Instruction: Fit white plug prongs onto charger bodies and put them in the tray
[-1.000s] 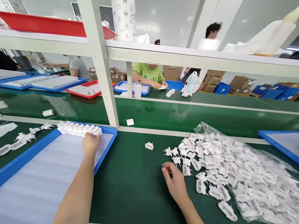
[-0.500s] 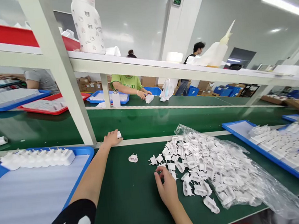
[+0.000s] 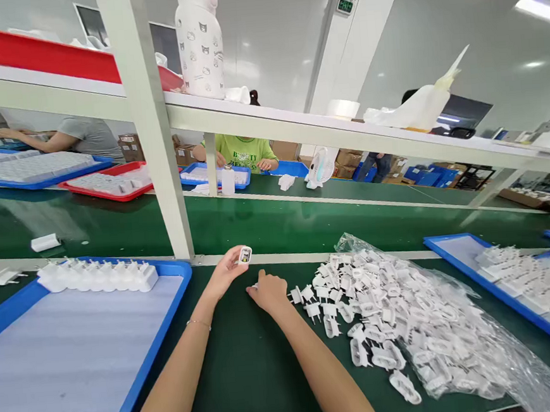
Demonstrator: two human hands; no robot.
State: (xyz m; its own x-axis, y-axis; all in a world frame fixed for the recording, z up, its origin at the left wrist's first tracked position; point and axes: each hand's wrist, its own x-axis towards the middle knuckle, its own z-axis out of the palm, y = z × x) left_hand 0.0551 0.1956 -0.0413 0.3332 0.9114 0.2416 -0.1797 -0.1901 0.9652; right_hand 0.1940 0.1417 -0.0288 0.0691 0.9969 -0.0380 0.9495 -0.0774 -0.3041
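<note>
My left hand [image 3: 225,273] is closed around a small white charger housing [image 3: 245,255], whose open end faces me and shows parts inside. Just right of it, my right hand [image 3: 269,291] is low over the green bench, fingers closed on a white plug piece [image 3: 256,285] that is mostly hidden by them. Beside the right hand lies a large heap of white two-pin plug pieces [image 3: 372,300], spilling from a clear plastic bag [image 3: 520,364].
To the left, a blue tray [image 3: 185,273] holds a row of white chargers [image 3: 99,276]. A white housing [image 3: 45,242] lies behind it. Another blue tray [image 3: 501,302] with white parts is at right. A shelf post [image 3: 152,127] rises beyond the left tray; a co-worker [image 3: 245,152] sits opposite.
My left hand has drawn back from the bench strip with the white housing, turning its open end into view. My right hand has moved left from the heap onto the lone plug piece.
</note>
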